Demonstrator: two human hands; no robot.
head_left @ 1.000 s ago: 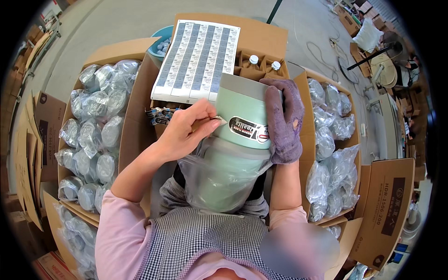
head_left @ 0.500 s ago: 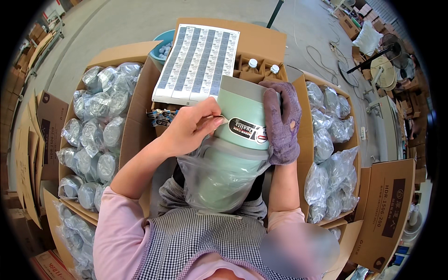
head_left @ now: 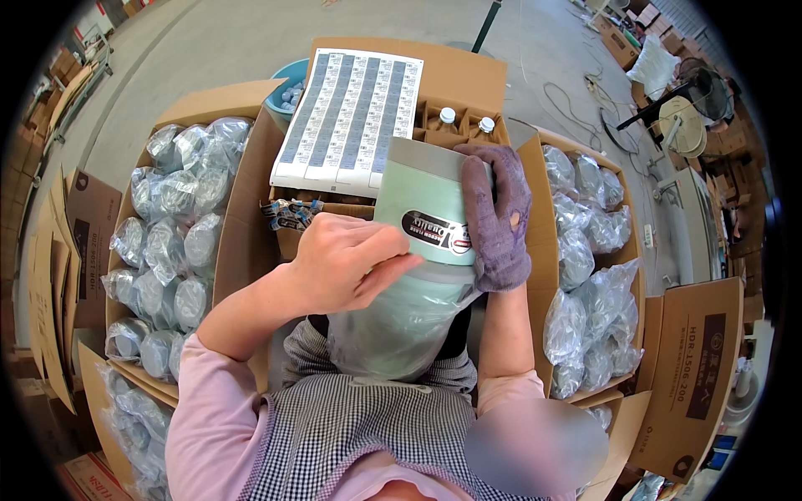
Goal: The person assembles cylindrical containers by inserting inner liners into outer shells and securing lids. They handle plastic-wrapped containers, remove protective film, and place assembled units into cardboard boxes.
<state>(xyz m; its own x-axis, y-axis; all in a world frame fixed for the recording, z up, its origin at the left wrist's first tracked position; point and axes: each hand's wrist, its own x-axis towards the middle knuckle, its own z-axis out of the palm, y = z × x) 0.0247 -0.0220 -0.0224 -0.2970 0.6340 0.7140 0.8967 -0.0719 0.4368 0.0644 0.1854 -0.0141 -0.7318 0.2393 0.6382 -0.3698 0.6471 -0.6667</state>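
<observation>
A pale green vacuum flask (head_left: 422, 188) with a grey end band lies across my lap, tilted. A clear plastic bag (head_left: 393, 321) covers its near part. My right hand (head_left: 501, 221), in a worn purple glove, wraps round the flask's far right side. On the flask's side sits an oval black, white and red label (head_left: 436, 236). My bare left hand (head_left: 351, 263) is at the label's left end with fingers curled and closed. Whether anything small is between its fingertips is hidden.
A sheet of printed stickers (head_left: 351, 117) rests on an open carton (head_left: 464, 71) holding white-capped bottles (head_left: 447, 118). Cartons of plastic-wrapped flasks stand at left (head_left: 177, 196) and right (head_left: 576, 259). Behind the sheet is a blue basin (head_left: 280, 100); a fan (head_left: 702, 88) stands far right.
My left hand has moved nearer and slightly right, from a pinch at the label's left edge to curled fingers beside its lower left. The flask and gloved hand have shifted slightly left.
</observation>
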